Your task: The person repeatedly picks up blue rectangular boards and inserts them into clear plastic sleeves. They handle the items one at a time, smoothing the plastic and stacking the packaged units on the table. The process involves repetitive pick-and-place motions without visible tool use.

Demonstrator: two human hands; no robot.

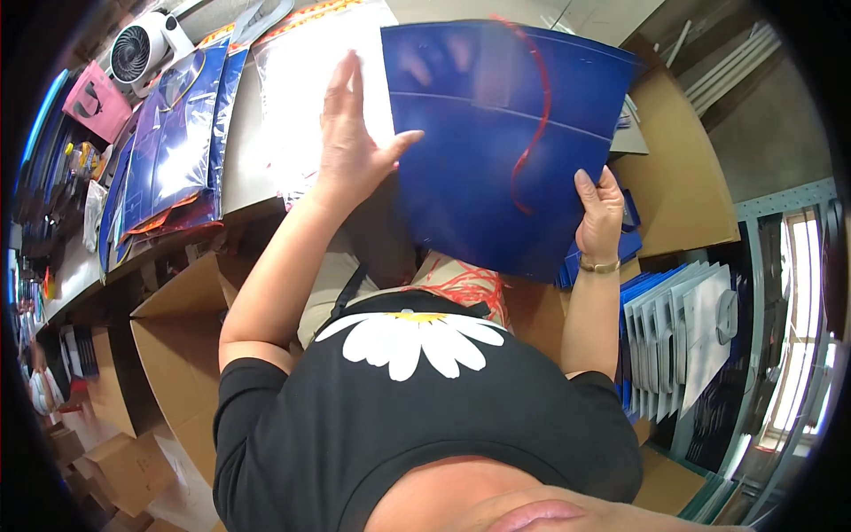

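Note:
A large, flat, glossy blue paper bag [461, 177] with a pale crease line across it lies tilted in front of me. My right hand [600, 213] grips its right edge, thumb on the upper face and fingers behind. Across the upper right of the bag hangs a thin red cord [542, 97]. Beside the bag's left edge is my left hand [355, 133], open, with its fingers stretched out and thumb apart. It is above white, shiny plastic sheeting [292, 97] on the table and holds nothing.
Packed blue bags [182, 124], a white fan [137, 49] and a pink bag [99, 99] are on the table at left. An open carton [182, 328] stands below. At right are a cardboard sheet [687, 168] and a row of grey-white bags [678, 328]. Red strands [456, 284] lie on my lap.

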